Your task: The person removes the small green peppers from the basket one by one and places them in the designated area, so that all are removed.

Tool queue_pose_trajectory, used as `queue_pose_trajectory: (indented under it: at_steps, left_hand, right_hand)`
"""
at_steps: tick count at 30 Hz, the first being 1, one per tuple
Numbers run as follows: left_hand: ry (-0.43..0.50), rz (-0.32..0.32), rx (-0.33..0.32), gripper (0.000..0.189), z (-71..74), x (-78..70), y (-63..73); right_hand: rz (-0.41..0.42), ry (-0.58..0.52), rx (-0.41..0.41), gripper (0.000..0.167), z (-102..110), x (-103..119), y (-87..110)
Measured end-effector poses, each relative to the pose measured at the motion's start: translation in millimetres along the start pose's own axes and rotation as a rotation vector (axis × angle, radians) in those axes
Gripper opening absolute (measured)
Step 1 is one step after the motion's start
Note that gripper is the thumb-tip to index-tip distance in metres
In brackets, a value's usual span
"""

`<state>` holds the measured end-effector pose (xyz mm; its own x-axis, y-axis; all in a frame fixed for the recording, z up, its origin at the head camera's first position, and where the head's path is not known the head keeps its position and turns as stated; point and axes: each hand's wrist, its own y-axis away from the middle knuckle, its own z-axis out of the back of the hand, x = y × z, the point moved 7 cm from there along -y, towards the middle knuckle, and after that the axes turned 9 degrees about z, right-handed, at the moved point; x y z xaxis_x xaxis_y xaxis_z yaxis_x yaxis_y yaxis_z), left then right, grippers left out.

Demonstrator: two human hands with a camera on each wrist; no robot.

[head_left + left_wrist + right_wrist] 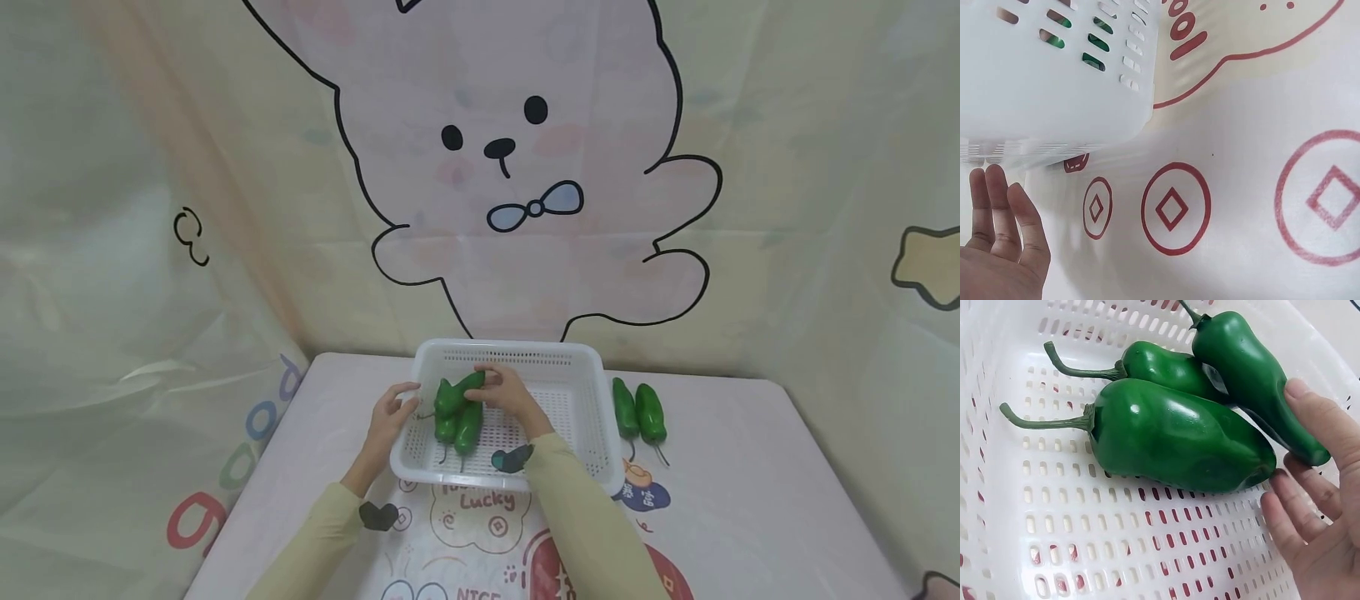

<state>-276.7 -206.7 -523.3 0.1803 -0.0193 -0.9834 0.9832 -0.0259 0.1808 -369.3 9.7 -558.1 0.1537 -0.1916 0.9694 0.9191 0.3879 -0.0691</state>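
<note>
Three green peppers lie at the left side of a white plastic basket (585, 417). The topmost pepper (1241, 362) rests slantwise against the other two. My right hand (506, 394) pinches the tip of that pepper, thumb above and index finger below. Beneath it, a larger pepper (1172, 434) and another pepper (1160, 369) lie side by side, stems pointing toward the basket's near side. My left hand (388, 417) is at the basket's left edge. Its straight fingers (1004, 212) reach up to the basket's lower side in the left wrist view; the thumb is hidden there.
Two more green peppers, one (625, 408) beside the other (651, 414), lie on the table just right of the basket. The printed tablecloth (750, 483) spreads around them. A hanging cloth with a cartoon animal (517, 267) stands behind the table.
</note>
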Motion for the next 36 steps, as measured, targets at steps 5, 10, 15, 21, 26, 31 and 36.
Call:
queue_pose_trajectory:
  at_steps: [5,10,15,21,26,31,36]
  left_hand:
    - [-0.008,-0.001,0.005,0.037,0.0,-1.1,1.1]
    - [0.0,-0.007,0.009,0.038,-0.7,-1.6,1.6]
    - [0.002,-0.001,0.003,0.037,-0.6,-1.7,1.4]
    - [0.009,0.006,0.005,0.037,-0.7,-2.1,1.7]
    - [0.004,-0.001,0.01,0.039,-1.3,-2.1,1.4]
    - [0.0,0.002,0.003,0.039,-0.8,-1.3,0.9]
    - [-0.002,0.005,-0.012,0.037,-0.2,-0.5,0.4]
  right_hand:
    - [0.023,-0.038,-0.048,0.056,3,3,-1.1]
    - [0.049,-0.048,-0.092,0.052,7,5,-2.7]
    - [0.064,-0.125,-0.115,0.049,8,6,-3.4]
    - [0.12,-0.168,-0.131,0.041,9,8,-4.7]
    - [0.148,-0.236,-0.122,0.04,9,18,-2.2]
    - [0.155,-0.279,-0.093,0.044,12,37,5.2]
    - [0.184,-0.303,-0.121,0.045,14,36,4.2]
